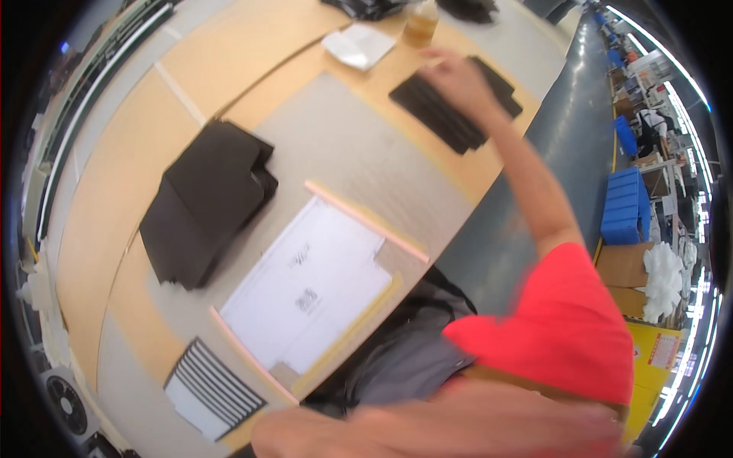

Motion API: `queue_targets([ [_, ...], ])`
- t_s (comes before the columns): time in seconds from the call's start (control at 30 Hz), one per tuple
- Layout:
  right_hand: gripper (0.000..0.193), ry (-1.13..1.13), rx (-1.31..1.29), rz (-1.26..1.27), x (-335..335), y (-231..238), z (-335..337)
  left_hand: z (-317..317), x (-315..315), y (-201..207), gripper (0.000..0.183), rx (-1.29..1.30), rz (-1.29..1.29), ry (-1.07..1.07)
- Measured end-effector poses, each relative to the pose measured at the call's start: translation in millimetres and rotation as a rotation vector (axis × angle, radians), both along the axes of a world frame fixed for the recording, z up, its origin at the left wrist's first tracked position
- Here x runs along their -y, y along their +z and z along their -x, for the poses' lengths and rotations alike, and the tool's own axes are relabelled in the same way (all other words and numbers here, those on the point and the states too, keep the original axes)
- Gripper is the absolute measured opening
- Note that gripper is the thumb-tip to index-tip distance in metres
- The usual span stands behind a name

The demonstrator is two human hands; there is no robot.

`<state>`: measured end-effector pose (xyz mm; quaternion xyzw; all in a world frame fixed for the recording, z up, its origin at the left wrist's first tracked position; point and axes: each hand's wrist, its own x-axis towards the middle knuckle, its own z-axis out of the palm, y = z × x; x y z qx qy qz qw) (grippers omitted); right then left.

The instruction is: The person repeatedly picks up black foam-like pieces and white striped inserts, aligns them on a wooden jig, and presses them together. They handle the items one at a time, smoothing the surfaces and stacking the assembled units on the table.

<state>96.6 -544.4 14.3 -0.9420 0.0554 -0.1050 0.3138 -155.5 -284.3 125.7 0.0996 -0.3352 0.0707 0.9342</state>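
My right hand [454, 80] is stretched to the far right, above a stack of flat black pieces [439, 114]. Its fingers are bent together and slightly smeared; what they hold, if anything, I cannot make out. A bottle of amber liquid [420, 24] stands just beyond it. My left hand [294, 431] is a blur at the lower edge, beside a fan of black strips [217, 378] on white backing. Between the hands lies a white printed sheet [305, 282] with notched corners, framed by pink strips [366, 221] and a yellow near-side strip [347, 336].
A thick pile of black sheets [206, 198] lies left of the printed sheet. Farther off is a folded white paper or cloth [357, 46]. The table edge drops to a grey-blue floor [561, 130] on the right, with blue bins [624, 206] and a cardboard box [622, 267] beyond.
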Motion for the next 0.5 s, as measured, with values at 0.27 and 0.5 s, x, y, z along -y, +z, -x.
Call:
queue_targets([
  [0.27, 0.057, -0.357, -0.205, 0.244, 219, -49, -5, 12, -28, -31, 0.068, -0.011, -0.413, -0.467],
  [0.5, 0.040, -0.269, -0.088, -0.041, 245, -67, 18, -100, 44, -53, 0.037, 0.219, -1.648, 0.015],
])
